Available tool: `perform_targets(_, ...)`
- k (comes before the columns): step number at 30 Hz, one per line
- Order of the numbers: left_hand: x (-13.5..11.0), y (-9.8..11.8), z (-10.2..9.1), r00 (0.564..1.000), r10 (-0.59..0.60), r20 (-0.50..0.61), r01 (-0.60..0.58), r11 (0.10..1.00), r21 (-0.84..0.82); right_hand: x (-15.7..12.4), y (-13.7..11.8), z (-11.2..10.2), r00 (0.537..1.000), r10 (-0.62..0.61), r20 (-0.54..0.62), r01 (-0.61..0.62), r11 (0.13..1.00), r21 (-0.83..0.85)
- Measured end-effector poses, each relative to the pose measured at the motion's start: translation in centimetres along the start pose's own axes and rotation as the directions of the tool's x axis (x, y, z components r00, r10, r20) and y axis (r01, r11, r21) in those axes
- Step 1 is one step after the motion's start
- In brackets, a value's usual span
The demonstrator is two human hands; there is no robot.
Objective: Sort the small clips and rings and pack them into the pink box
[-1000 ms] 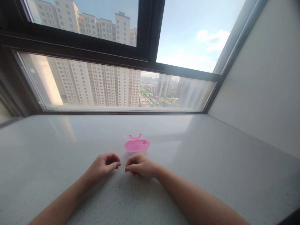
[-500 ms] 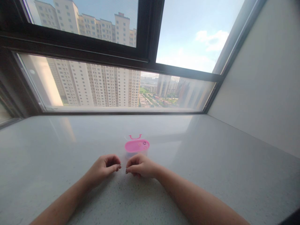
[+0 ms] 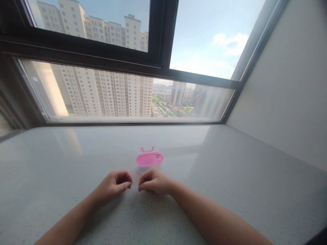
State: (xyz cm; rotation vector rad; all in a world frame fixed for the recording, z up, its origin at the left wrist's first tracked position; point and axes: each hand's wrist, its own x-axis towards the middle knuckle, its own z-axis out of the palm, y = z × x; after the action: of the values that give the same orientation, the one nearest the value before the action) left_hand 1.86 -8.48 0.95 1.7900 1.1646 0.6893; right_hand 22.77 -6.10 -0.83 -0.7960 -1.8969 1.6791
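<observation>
My left hand (image 3: 118, 183) is closed in a pinch, with a tiny pale thing at its fingertips that is too small to name. Facing it across a narrow gap, my right hand (image 3: 154, 182) is pinched too, and what its fingers hold cannot be made out. Just beyond my right hand stands a small clear oval box with a pink lid (image 3: 146, 159). On that lid lie a small dark ring (image 3: 157, 156) and a few tiny pieces. Behind the box is a pink handle-shaped piece (image 3: 147, 149).
Both arms reach over a pale speckled sill (image 3: 76, 163). A dark window frame (image 3: 127, 124) borders its far side, with tall buildings outside. A white wall (image 3: 281, 102) rises at the right.
Both hands have shifted very slightly, staying pinched and close together. The box and the pink piece behind it stay in place.
</observation>
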Motion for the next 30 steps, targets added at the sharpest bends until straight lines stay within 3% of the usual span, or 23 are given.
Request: perform_targets(30,0.03,-0.48,0.17,1.0,0.014,0.015,-0.013,0.999,-0.037,-0.05,-0.37,0.06,1.0,0.003,-0.018,-0.004,0.998,-0.062)
